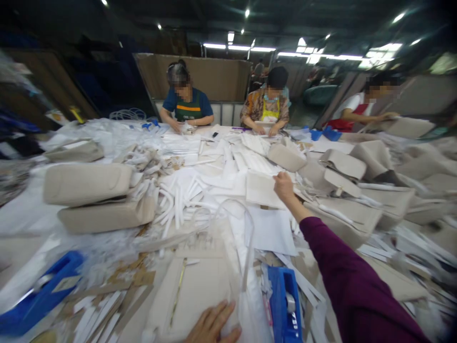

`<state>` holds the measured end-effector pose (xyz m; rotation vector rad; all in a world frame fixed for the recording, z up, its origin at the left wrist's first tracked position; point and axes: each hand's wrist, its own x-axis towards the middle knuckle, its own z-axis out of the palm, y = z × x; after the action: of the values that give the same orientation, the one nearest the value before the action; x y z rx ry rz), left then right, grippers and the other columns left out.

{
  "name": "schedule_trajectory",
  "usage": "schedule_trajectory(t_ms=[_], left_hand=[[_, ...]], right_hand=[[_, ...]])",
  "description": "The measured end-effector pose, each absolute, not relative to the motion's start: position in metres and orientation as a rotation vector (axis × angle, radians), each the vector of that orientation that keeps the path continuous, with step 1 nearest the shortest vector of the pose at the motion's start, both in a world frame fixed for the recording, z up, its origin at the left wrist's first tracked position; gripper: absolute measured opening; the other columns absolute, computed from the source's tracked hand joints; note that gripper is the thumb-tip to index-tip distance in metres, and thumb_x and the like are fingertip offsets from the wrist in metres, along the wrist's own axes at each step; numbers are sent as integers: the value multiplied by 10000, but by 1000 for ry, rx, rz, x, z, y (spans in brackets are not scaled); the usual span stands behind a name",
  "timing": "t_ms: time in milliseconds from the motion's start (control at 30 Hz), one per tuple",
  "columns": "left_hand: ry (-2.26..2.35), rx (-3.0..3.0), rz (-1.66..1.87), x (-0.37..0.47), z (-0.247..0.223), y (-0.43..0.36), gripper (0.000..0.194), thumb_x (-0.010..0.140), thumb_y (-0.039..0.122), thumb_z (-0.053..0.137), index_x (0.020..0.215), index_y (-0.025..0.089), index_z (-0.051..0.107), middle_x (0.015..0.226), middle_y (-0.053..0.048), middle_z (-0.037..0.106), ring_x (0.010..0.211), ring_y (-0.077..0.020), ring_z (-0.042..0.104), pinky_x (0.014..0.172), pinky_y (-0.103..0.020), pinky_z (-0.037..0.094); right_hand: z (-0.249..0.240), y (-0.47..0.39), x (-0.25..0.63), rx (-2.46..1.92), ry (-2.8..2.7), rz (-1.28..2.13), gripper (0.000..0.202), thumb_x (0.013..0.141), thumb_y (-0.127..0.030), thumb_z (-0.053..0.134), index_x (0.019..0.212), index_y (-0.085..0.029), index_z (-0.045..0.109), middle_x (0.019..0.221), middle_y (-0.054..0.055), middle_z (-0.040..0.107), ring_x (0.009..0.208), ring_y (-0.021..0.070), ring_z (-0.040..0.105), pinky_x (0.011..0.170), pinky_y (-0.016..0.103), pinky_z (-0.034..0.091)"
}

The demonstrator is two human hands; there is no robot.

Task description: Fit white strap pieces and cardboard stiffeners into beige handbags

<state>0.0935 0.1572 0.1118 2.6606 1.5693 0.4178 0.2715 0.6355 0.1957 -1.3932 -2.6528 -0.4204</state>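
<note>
My left hand [214, 324] lies with its fingers stretched out on a beige handbag [203, 281] at the bottom middle. The bag has a gold-coloured metal bar on its front, and its thin strap [250, 238] loops up and over to the right. Farther out, my right hand [284, 188] is closed at the right edge of an off-white rectangular panel [262, 188]. What its curled fingers hold, if anything, is hidden. White rolled tubes [176, 202] lie in a heap left of the panel. Below the panel is a white sheet [274, 231].
Blue tape dispensers stand at lower left [39, 295] and right of the bag [285, 302]. Beige handbags are stacked on the left [89, 183] and piled on the right [346, 214]. Paper strips [100, 314] litter the table. Several people sit across it, hands busy.
</note>
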Motion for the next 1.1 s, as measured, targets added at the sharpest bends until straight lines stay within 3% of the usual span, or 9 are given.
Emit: schedule_trajectory(t_ms=[133, 233, 367, 467, 533, 633, 767, 900, 1100], left_hand=[[1448, 2358, 235, 89, 158, 151, 943, 647, 276, 784, 1414, 323, 239, 1520, -109, 210, 1341, -306, 308, 1018, -445, 391], [1424, 2169, 257, 87, 189, 148, 984, 651, 293, 781, 1426, 356, 177, 1546, -78, 108, 1378, -291, 227, 1080, -454, 305], [1430, 2033, 381, 73, 202, 139, 823, 755, 278, 682, 1421, 350, 206, 1527, -61, 206, 1365, -260, 270, 1089, -438, 300], [1755, 1722, 655, 40, 194, 126, 457, 876, 234, 450, 1331, 253, 415, 1374, -98, 472, 1275, -231, 416, 1076, -434, 324], [1975, 1334, 878, 10, 183, 120, 360, 900, 266, 347, 1192, 176, 537, 1201, -140, 592, 1150, -241, 528, 1017, -435, 390], [1925, 752, 1040, -31, 167, 121, 398, 871, 374, 371, 1134, 125, 536, 988, -133, 646, 884, -239, 635, 807, -401, 510], [1732, 535, 1099, -52, 154, 143, 538, 822, 456, 470, 1255, 142, 416, 819, -52, 618, 708, -186, 609, 615, -307, 498], [1799, 622, 1168, -57, 139, 168, 611, 710, 298, 610, 1271, 167, 409, 847, -20, 568, 644, -130, 558, 563, -242, 454], [1910, 771, 1039, -73, 113, 178, 558, 648, 146, 556, 1203, 148, 503, 797, -7, 560, 606, -114, 512, 535, -222, 427]], right_hand=[[241, 605, 263, -1103, -2234, -484, 304, 845, -100, 388, 991, -131, 652, 853, 109, 508, 856, 232, 413, 724, 336, 353], [265, 529, 247, -926, -2231, -367, 242, 842, -140, 459, 966, -174, 664, 854, 87, 515, 872, 223, 431, 730, 324, 379], [258, 391, 224, -639, -2482, 25, 363, 853, -49, 387, 1106, -193, 603, 1101, 83, 587, 988, 216, 465, 820, 343, 429], [222, 305, 210, -483, -2566, 267, 401, 847, -16, 361, 1150, -176, 570, 1134, 79, 617, 973, 218, 479, 818, 363, 451], [199, 266, 203, -495, -2613, 385, 384, 852, -34, 383, 1149, -191, 569, 1132, 74, 630, 940, 223, 492, 768, 369, 459], [178, 230, 192, -569, -2696, 509, 391, 863, -75, 398, 1173, -244, 564, 1168, 59, 624, 943, 236, 503, 751, 395, 452], [171, 212, 173, -619, -2755, 543, 423, 869, -92, 381, 1207, -280, 551, 1205, 64, 603, 975, 254, 506, 763, 426, 433], [166, 209, 156, -680, -2790, 502, 398, 863, -93, 408, 1189, -258, 564, 1197, 78, 600, 971, 253, 494, 768, 414, 408], [162, 214, 151, -694, -2858, 670, 312, 863, -175, 492, 1151, -253, 585, 1196, 63, 599, 1000, 237, 480, 799, 383, 385]])
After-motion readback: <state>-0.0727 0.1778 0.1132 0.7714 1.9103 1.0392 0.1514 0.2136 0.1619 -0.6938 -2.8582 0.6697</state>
